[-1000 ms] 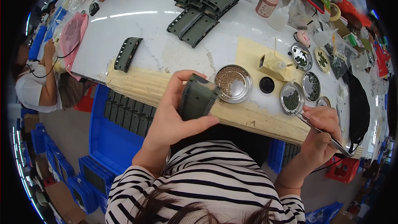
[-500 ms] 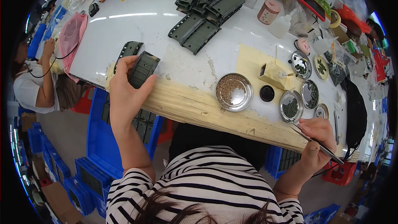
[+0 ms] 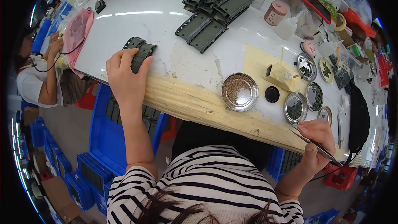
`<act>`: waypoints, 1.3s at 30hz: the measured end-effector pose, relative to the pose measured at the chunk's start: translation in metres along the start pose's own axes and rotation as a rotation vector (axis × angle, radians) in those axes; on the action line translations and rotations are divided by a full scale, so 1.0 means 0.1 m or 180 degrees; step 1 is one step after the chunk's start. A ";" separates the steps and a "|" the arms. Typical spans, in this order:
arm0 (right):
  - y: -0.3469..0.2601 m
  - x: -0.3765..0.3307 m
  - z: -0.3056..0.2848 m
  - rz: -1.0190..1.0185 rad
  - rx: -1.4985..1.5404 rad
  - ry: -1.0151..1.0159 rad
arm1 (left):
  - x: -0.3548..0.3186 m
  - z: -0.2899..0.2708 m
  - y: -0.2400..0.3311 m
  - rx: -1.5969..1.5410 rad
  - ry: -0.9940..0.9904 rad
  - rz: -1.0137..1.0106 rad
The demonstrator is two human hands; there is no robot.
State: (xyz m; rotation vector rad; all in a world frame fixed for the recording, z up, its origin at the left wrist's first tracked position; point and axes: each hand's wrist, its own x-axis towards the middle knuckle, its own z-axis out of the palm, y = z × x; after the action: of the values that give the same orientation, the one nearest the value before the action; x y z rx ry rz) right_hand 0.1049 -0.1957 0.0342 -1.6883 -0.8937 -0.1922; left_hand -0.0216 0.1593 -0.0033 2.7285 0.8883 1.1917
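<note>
My left hand (image 3: pixel 126 72) is closed around a dark green curved panel (image 3: pixel 145 51) over the left part of the table. A second dark green panel (image 3: pixel 132 42) lies right against it, partly hidden by my fingers. My right hand (image 3: pixel 317 141) pinches metal tweezers (image 3: pixel 324 152) at the table's right front edge. The tweezers' tips point toward a round metal tin of dark green bits (image 3: pixel 295 115). Another tin, holding brown granules (image 3: pixel 232 87), stands to the left of it.
Several similar green panels (image 3: pixel 202 32) are stacked at the back. A bottle with a stick (image 3: pixel 282 76), a black cap (image 3: pixel 272 94), small dishes and a pink jar (image 3: pixel 275 13) stand right. A blue crate (image 3: pixel 99 141) sits below the front edge. At far left sits another person (image 3: pixel 39 81).
My left hand has moved slightly away from me with its panel, bringing it against the other one. My right hand keeps the tweezers near the tin. The whole view has shifted a little.
</note>
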 end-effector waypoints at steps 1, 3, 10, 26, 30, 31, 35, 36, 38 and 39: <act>0.01 0.00 0.00 0.0040 0.0027 -0.0005 | 0.01 0.01 0.06 -0.0055 0.0151 0.0116; 0.01 0.00 0.02 0.0116 0.0080 -0.0023 | 0.01 0.07 0.29 -0.0637 -0.0034 0.0471; -0.05 -0.02 0.06 -0.0199 0.0189 -0.0371 | 0.26 0.33 0.71 -0.0669 -0.0990 0.1113; 0.05 -0.11 0.20 0.0258 0.0399 -0.0811 | 0.12 0.26 0.70 -0.1307 -0.1033 0.0892; 0.02 0.02 0.39 0.0382 0.0745 -0.0288 | -0.16 -0.08 0.90 -0.2783 -0.0914 0.0886; 0.01 0.08 0.45 0.0413 0.0905 -0.0175 | -0.26 -0.14 0.96 -0.3088 -0.1063 0.1095; 0.02 0.13 0.34 0.0261 0.1255 -0.1108 | -0.62 -0.20 1.09 -0.4230 -0.1723 0.1088; 0.00 0.11 0.31 0.0339 0.1248 -0.1165 | -0.69 -0.19 1.08 -0.4405 -0.1902 0.0964; 0.03 0.04 0.25 0.0313 0.1302 -0.1198 | -0.80 -0.15 1.07 -0.4738 -0.2257 0.0690; 0.04 0.00 0.23 0.0299 0.1334 -0.1222 | -0.81 -0.14 1.10 -0.5251 -0.2632 0.0295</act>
State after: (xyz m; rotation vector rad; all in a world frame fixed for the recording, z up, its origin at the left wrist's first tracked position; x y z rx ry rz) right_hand 0.1000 -0.1751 0.0237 -1.3863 -1.0482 0.3736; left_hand -0.0218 0.0229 -0.0198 1.4692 -0.3139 0.2693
